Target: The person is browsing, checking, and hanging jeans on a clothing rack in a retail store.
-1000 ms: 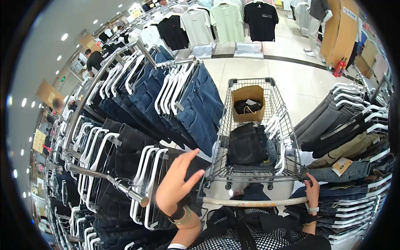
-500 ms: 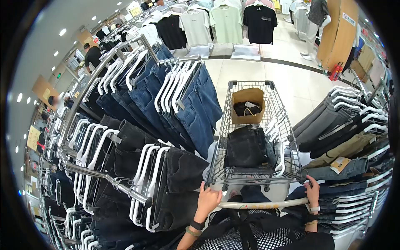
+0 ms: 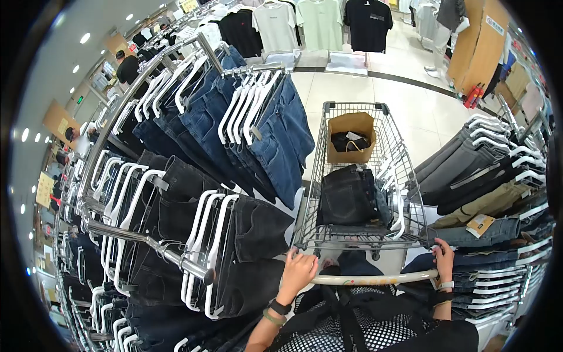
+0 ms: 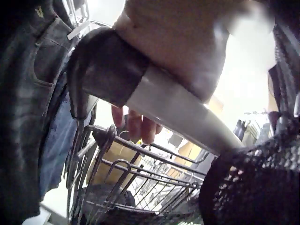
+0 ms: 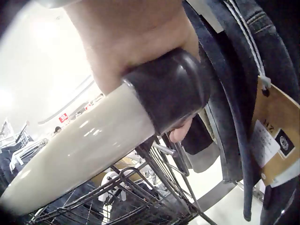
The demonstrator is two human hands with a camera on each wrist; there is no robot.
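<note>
A shopping cart (image 3: 384,107) stands in front of me, with its pale handle (image 3: 375,280) nearest my body. My left hand (image 3: 299,273) grips the handle's left end; in the left wrist view, fingertips (image 4: 135,127) show below the bar. At the other end, my right hand (image 3: 444,258) grips the handle's black cap (image 5: 171,86). Inside the cart lie folded dark jeans (image 3: 347,196) beside white hangers (image 3: 400,214). A brown paper bag (image 3: 347,156) with dark contents sits at the far end.
Close on the left, a metal rack (image 3: 196,271) holds black jeans (image 3: 261,232) and blue jeans (image 3: 287,146). Trousers (image 3: 463,158) hang along the right side. Ahead lies tiled floor (image 3: 343,88), with T-shirts (image 3: 319,26) beyond it and fire extinguishers (image 3: 472,95) at right.
My left hand, raised open beside the black jeans a second ago, has come down and right onto the cart handle. The right hand has stayed on its end.
</note>
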